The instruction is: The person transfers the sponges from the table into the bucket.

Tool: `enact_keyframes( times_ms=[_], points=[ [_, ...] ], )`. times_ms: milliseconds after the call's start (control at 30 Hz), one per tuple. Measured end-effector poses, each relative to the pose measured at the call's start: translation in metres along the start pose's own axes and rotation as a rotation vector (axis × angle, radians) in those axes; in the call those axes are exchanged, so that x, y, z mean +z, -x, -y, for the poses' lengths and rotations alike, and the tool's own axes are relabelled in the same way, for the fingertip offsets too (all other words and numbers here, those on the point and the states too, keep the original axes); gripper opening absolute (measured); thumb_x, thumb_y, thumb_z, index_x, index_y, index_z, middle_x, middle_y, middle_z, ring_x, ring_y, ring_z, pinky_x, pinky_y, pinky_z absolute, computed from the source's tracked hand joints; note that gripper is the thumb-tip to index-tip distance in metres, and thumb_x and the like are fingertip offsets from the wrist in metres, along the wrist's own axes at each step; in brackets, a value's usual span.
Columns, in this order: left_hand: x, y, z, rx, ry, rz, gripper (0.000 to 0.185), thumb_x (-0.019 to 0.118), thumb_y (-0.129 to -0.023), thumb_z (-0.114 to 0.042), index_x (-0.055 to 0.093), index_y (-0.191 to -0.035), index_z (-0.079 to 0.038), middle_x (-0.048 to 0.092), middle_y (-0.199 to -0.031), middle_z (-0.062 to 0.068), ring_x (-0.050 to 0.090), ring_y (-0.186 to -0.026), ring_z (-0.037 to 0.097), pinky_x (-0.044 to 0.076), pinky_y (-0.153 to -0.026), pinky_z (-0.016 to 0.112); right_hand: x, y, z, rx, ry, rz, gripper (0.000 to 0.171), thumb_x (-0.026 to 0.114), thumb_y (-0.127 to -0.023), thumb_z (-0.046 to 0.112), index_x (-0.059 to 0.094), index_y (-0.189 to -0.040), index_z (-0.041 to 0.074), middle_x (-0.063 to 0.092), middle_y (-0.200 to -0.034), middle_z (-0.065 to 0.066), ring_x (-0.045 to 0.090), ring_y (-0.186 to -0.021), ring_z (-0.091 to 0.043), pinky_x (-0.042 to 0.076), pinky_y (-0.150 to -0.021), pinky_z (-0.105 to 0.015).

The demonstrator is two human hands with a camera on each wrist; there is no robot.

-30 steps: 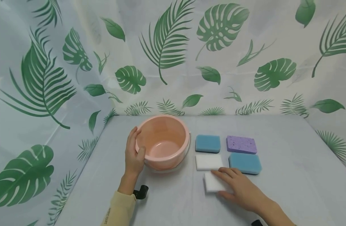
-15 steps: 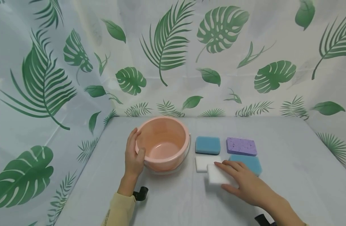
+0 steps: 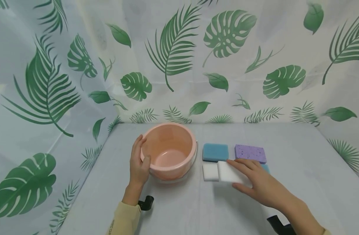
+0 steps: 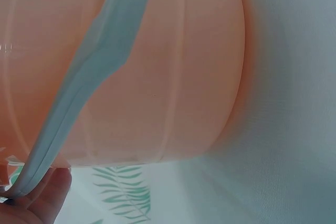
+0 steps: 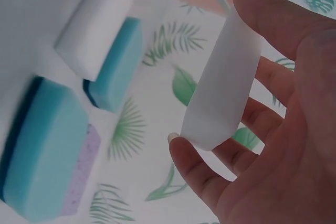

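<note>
The left hand (image 3: 139, 164) gripped the rim of the pink bucket (image 3: 169, 150), left of center in the frame, thumb hooked inside. The right hand (image 3: 260, 182) held a white sponge (image 3: 229, 172) pinched between thumb and fingers – lifted off the tabletop (image 3: 299, 169) just right of center, above another white sponge (image 3: 210, 172), near the blue sponge (image 3: 215, 152) and the purple sponge (image 3: 250, 153).
</note>
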State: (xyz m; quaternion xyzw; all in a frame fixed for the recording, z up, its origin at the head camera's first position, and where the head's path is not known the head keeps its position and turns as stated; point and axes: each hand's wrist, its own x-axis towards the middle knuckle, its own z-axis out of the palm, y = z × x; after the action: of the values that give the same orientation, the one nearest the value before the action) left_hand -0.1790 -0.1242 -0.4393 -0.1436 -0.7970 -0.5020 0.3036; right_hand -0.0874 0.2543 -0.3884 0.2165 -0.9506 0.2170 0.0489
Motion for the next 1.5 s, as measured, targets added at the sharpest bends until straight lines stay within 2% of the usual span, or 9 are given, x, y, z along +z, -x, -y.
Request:
enact_keyframes(
  times_ms=[500, 700, 967, 1200, 1500],
  points=[
    [0.001, 0.000, 0.001, 0.014, 0.003, -0.013, 0.058, 0.047, -0.079, -0.002, 0.053, -0.136, 0.009, 0.042, -0.151, 0.024, 0.039, -0.141, 0.036, 0.030, -0.112, 0.057, -0.020, -0.015, 0.008, -0.023, -0.042, -0.087, 0.068, 0.080, -0.087, 0.029, 0.052, -0.148, 0.020, 0.051, -0.142, -0.014, 0.046, -0.126, -0.038, 0.047, -0.093, -0.062],
    [0.001, 0.001, 0.002, 0.008, 0.003, -0.015, 0.058, 0.046, -0.079, -0.002, 0.053, -0.136, 0.008, 0.042, -0.152, 0.020, 0.039, -0.141, 0.035, 0.030, -0.112, 0.055, -0.024, -0.028, 0.018, -0.049, -0.061, -0.119, 0.067, 0.078, -0.089, 0.032, 0.051, -0.149, 0.020, 0.052, -0.141, -0.010, 0.046, -0.126, -0.036, 0.048, -0.091, -0.060],
    [0.001, 0.000, 0.002, -0.002, 0.008, -0.011, 0.059, 0.046, -0.079, -0.002, 0.053, -0.137, 0.007, 0.042, -0.154, 0.017, 0.038, -0.142, 0.033, 0.029, -0.113, 0.055, -0.026, -0.046, 0.029, -0.121, -0.070, -0.176, 0.069, 0.080, -0.086, 0.025, 0.051, -0.148, 0.018, 0.053, -0.140, -0.008, 0.047, -0.124, -0.034, 0.047, -0.092, -0.058],
    [0.000, 0.000, 0.002, -0.008, 0.012, -0.004, 0.058, 0.046, -0.080, -0.002, 0.053, -0.138, 0.007, 0.041, -0.153, 0.020, 0.037, -0.143, 0.033, 0.030, -0.112, 0.059, -0.029, -0.063, 0.039, -0.175, -0.095, -0.184, 0.070, 0.080, -0.087, 0.022, 0.050, -0.150, 0.017, 0.050, -0.143, -0.008, 0.045, -0.127, -0.032, 0.046, -0.095, -0.057],
    [0.000, -0.001, 0.004, -0.016, 0.002, 0.006, 0.059, 0.046, -0.080, -0.003, 0.053, -0.139, 0.005, 0.041, -0.154, 0.018, 0.036, -0.143, 0.033, 0.031, -0.111, 0.060, -0.030, -0.078, 0.051, -0.185, -0.097, -0.165, 0.070, 0.079, -0.087, 0.026, 0.049, -0.150, 0.017, 0.049, -0.145, -0.008, 0.044, -0.129, -0.032, 0.046, -0.098, -0.057]
  ],
)
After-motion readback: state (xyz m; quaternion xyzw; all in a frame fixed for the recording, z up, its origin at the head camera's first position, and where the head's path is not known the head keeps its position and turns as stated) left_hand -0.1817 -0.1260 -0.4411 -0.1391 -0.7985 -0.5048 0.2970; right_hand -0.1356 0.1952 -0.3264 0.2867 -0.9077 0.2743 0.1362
